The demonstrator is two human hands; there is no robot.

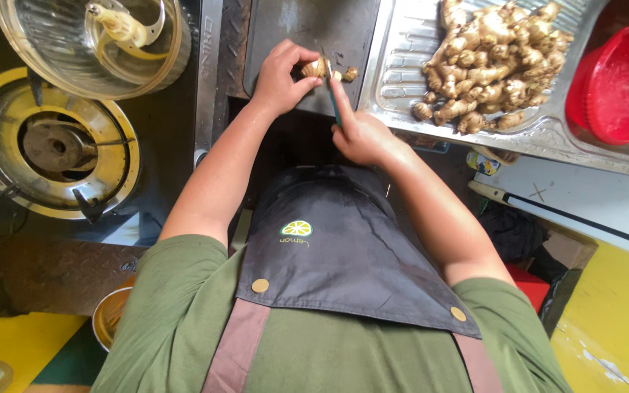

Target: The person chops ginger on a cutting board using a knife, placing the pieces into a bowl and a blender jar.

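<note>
My left hand [279, 76] pinches a small piece of ginger [314, 68] down on a dark cutting board [285, 29]. My right hand [362, 135] grips a knife with a green handle [334, 98], its blade pointing up against the ginger. A cut-off bit of ginger [349, 73] lies just right of the blade. A large pile of ginger roots [493, 62] rests on the steel draining board [402, 65] to the right.
A gas burner ring [52, 145] sits at the left, with a clear food processor bowl and blade [96, 40] above it. A red bowl [620, 84] stands in the sink at the far right. A metal bowl [111, 316] is low at left.
</note>
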